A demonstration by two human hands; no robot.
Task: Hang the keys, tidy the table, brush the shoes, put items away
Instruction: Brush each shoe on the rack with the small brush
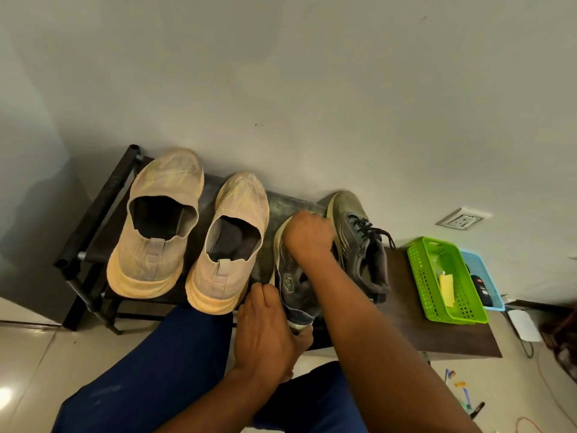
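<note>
A dark sneaker (292, 276) sits on a black shoe rack (93, 210), its heel gripped by the left hand (268, 332) while the right hand (309, 235), fingers curled over the toe, presses down; whether they hold anything cannot be told. Its mate (359, 239) and two beige slip-ons (156, 220) flank it; a green basket (443, 279) sits on the bench (437, 335).

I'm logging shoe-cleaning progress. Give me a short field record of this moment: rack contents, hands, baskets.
rack: black shoe rack, by the wall
left pair: two beige slip-on shoes, untouched
dark pair: one dark shoe in hand, other dark laced shoe beside it
left hand: grips the held shoe's heel
right hand: on its toe end; brush not visible
baskets: green basket, blue basket behind
</note>
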